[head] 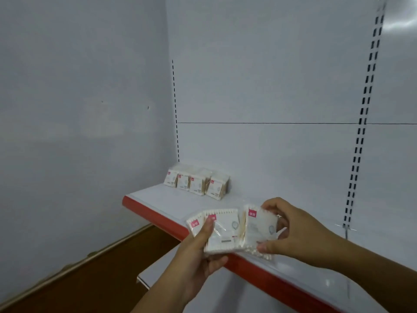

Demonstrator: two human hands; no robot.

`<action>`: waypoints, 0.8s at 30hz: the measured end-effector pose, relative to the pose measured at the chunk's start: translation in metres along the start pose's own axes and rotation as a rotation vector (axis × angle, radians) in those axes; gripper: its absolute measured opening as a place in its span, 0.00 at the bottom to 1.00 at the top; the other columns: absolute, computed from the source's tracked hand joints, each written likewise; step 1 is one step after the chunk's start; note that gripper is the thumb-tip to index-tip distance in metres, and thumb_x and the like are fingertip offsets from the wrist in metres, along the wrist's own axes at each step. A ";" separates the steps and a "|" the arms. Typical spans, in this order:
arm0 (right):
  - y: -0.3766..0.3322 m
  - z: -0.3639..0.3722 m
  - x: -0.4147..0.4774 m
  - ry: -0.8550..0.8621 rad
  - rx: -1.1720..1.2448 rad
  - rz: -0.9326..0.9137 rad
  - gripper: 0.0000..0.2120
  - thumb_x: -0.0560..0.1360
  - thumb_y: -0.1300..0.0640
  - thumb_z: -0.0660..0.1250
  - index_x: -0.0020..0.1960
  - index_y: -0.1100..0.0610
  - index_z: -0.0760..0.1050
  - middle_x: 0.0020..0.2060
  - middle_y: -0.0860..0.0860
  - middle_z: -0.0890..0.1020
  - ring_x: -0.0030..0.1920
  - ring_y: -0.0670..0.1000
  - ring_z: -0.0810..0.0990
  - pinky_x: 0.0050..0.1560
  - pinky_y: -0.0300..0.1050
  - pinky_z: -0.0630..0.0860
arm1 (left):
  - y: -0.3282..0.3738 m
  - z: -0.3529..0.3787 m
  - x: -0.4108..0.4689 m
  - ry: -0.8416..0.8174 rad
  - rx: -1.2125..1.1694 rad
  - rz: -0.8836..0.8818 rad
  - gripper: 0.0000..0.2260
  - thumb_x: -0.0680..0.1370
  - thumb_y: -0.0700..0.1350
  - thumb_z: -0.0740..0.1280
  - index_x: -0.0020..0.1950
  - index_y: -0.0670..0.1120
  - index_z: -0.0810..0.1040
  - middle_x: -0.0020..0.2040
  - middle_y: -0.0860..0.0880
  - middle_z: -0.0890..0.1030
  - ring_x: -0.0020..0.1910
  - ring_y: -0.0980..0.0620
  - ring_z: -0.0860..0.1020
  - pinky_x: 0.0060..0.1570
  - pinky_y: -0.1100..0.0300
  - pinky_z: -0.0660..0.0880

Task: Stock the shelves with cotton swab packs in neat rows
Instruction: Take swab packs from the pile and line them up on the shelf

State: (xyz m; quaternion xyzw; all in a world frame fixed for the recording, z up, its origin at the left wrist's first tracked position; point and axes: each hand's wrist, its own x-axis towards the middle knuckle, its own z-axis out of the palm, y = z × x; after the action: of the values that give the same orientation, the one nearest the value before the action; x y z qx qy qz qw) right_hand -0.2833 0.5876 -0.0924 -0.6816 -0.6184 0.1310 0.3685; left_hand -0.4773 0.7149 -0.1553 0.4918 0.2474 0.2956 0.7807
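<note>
Over the red front edge of the white metal shelf (158, 202), our left hand (198, 251) grips fanned clear plastic cotton swab packs with pink labels (223, 229); our right hand (293, 231) pinches another pack (261, 224) just beside them; four shelved packs (196, 184) stand in a row at the shelf's back left corner.

held packs (223, 229) print too blurry to read, back row (198, 185) maybe 4 stacks, shelf (162, 199) cut off at rt edge

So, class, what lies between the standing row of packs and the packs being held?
Nothing: bare white shelf separates the row from the held packs, per the head view.
</note>
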 end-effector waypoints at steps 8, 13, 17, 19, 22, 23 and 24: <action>0.033 0.033 0.156 0.094 -0.221 0.016 0.31 0.60 0.37 0.76 0.55 0.33 0.62 0.45 0.38 0.76 0.40 0.42 0.78 0.37 0.34 0.77 | 0.093 -0.133 0.071 0.113 0.065 0.076 0.22 0.65 0.51 0.73 0.54 0.42 0.81 0.50 0.39 0.84 0.41 0.43 0.85 0.35 0.52 0.82; 0.056 0.071 0.227 0.246 -0.508 0.051 0.37 0.62 0.35 0.74 0.66 0.43 0.64 0.51 0.43 0.73 0.48 0.44 0.72 0.47 0.37 0.68 | 0.120 -0.181 0.117 0.163 -0.024 0.077 0.19 0.68 0.51 0.71 0.56 0.43 0.81 0.51 0.40 0.84 0.38 0.45 0.84 0.31 0.55 0.81; 0.067 0.104 0.266 0.266 -0.707 0.017 0.34 0.66 0.39 0.72 0.66 0.52 0.69 0.61 0.47 0.74 0.62 0.50 0.72 0.59 0.44 0.67 | 0.137 -0.201 0.162 0.148 0.022 0.061 0.20 0.66 0.51 0.72 0.54 0.42 0.81 0.46 0.41 0.85 0.32 0.48 0.83 0.25 0.58 0.79; 0.067 0.119 0.278 0.303 -0.771 0.006 0.31 0.60 0.44 0.77 0.58 0.59 0.77 0.56 0.54 0.78 0.58 0.59 0.78 0.55 0.51 0.71 | 0.146 -0.212 0.185 0.086 0.113 0.062 0.21 0.64 0.53 0.73 0.53 0.43 0.82 0.46 0.41 0.85 0.35 0.48 0.84 0.26 0.58 0.78; 0.054 0.127 0.286 0.268 -0.915 0.154 0.41 0.56 0.34 0.76 0.61 0.58 0.77 0.64 0.57 0.76 0.66 0.61 0.73 0.62 0.60 0.69 | 0.163 -0.239 0.217 -0.021 0.174 0.051 0.23 0.63 0.54 0.74 0.53 0.44 0.82 0.48 0.40 0.85 0.39 0.46 0.85 0.30 0.57 0.79; 0.050 0.126 0.287 0.276 -0.975 0.163 0.46 0.55 0.30 0.74 0.64 0.57 0.76 0.67 0.57 0.74 0.69 0.61 0.70 0.64 0.62 0.67 | 0.168 -0.250 0.228 -0.057 0.191 0.044 0.22 0.63 0.55 0.73 0.53 0.44 0.83 0.49 0.40 0.85 0.41 0.45 0.85 0.32 0.56 0.80; 0.042 0.125 0.288 0.289 -0.995 0.163 0.48 0.56 0.28 0.72 0.66 0.57 0.75 0.69 0.57 0.72 0.70 0.60 0.68 0.65 0.62 0.65 | 0.173 -0.260 0.238 -0.091 0.219 0.038 0.22 0.63 0.55 0.73 0.52 0.45 0.83 0.50 0.40 0.85 0.43 0.44 0.85 0.34 0.55 0.80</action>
State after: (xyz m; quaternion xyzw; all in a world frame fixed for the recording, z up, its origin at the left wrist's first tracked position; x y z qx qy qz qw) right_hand -0.2730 0.9022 -0.1272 -0.8311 -0.4939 -0.2456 0.0704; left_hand -0.5237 1.1037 -0.1221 0.5917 0.2332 0.2588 0.7270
